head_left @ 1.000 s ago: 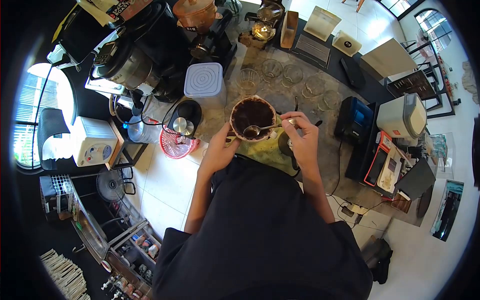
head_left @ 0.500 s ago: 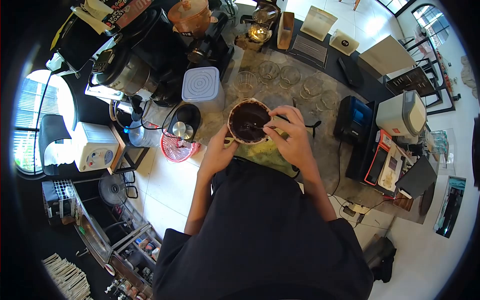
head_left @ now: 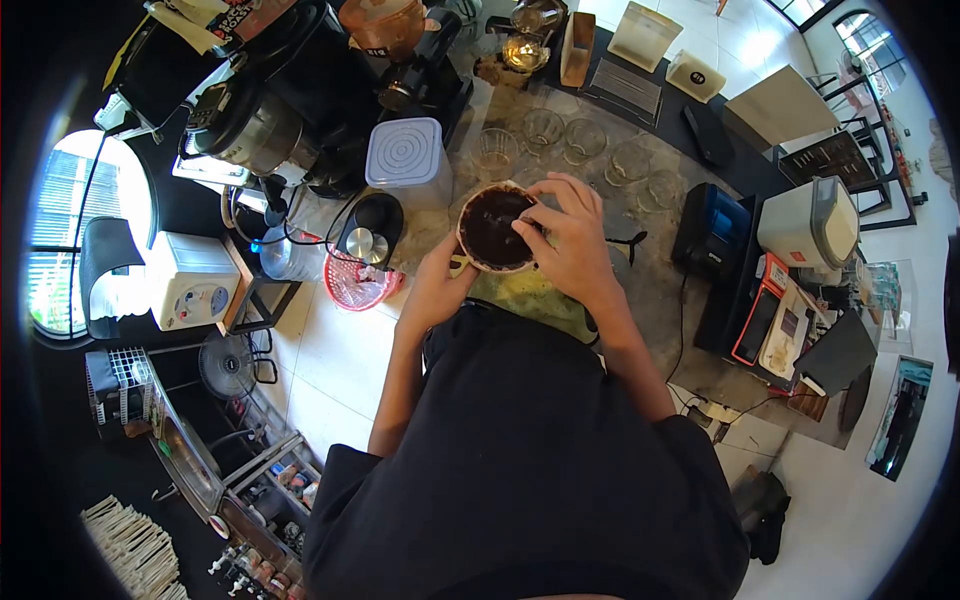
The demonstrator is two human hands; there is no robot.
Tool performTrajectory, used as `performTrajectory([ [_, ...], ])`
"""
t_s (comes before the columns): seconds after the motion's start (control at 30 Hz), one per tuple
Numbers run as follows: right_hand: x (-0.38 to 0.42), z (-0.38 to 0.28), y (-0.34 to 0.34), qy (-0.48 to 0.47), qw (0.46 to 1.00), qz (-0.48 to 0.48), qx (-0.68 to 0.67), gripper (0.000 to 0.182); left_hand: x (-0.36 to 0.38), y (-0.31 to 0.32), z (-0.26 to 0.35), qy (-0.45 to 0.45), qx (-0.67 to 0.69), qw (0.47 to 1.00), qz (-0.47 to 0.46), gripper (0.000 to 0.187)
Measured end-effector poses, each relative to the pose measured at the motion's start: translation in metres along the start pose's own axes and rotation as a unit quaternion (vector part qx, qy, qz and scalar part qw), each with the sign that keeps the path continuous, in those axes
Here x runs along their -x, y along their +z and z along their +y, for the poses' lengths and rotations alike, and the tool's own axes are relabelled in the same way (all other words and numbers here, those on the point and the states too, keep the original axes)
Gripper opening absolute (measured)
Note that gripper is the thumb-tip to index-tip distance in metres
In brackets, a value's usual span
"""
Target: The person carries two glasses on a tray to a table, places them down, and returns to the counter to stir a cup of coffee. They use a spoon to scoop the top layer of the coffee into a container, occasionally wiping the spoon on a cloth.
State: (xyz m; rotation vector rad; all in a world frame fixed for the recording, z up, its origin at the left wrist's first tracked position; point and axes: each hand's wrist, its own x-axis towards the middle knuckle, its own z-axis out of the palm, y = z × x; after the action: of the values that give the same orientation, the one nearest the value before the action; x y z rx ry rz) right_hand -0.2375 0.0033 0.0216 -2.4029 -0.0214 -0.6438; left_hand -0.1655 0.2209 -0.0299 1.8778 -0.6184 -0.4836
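A round bowl (head_left: pixel 498 268) with a pale, brown-smeared rim is held over the counter in front of me. Dark brown, chocolate-like contents (head_left: pixel 490 225) fill its inside. My left hand (head_left: pixel 442 282) grips the bowl's lower left side, thumb near the rim. At the bowl's right edge, my right hand (head_left: pixel 570 240) has thumb and fingers closed over the contents, around a thin utensil mostly hidden now. Its working end is not visible. Below the bowl lies a yellow-green cloth or mat (head_left: pixel 535 303), partly covered by my body.
Several clear glasses (head_left: pixel 495 152) stand beyond the bowl. To their left is a lidded plastic tub (head_left: pixel 408 160), near a coffee grinder (head_left: pixel 402 92). A black printer (head_left: pixel 712 232) sits at the right. A red basket (head_left: pixel 358 284) is down on the left.
The bowl looks slightly higher in view. My right hand has shifted up and left at the rim, and the shiny utensil seen in the dark contents before is hidden now.
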Motion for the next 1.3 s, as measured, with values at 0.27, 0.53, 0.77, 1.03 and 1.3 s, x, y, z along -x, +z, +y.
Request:
performTrajectory([
  [0.27,-0.004,0.003,0.000,-0.012,1.000,0.001,0.004,0.014,-0.002,0.003,0.000,0.002,-0.018,1.000,0.010,0.041],
  [0.53,-0.004,0.008,0.004,0.007,0.999,0.020,-0.024,0.014,-0.001,0.008,-0.005,0.011,-0.006,0.999,0.035,0.042],
  [0.77,-0.005,0.004,0.001,-0.009,1.000,0.013,0.004,0.015,-0.001,0.014,-0.011,-0.009,0.016,0.997,0.069,0.053],
  [1.03,-0.003,0.010,0.004,-0.001,1.000,0.026,0.000,0.015,-0.012,0.028,-0.050,-0.006,0.045,0.996,0.080,0.054],
  [1.3,-0.001,0.013,0.006,0.008,0.999,0.031,0.009,0.015,-0.019,0.033,-0.063,0.019,0.076,0.995,0.055,0.048],
])
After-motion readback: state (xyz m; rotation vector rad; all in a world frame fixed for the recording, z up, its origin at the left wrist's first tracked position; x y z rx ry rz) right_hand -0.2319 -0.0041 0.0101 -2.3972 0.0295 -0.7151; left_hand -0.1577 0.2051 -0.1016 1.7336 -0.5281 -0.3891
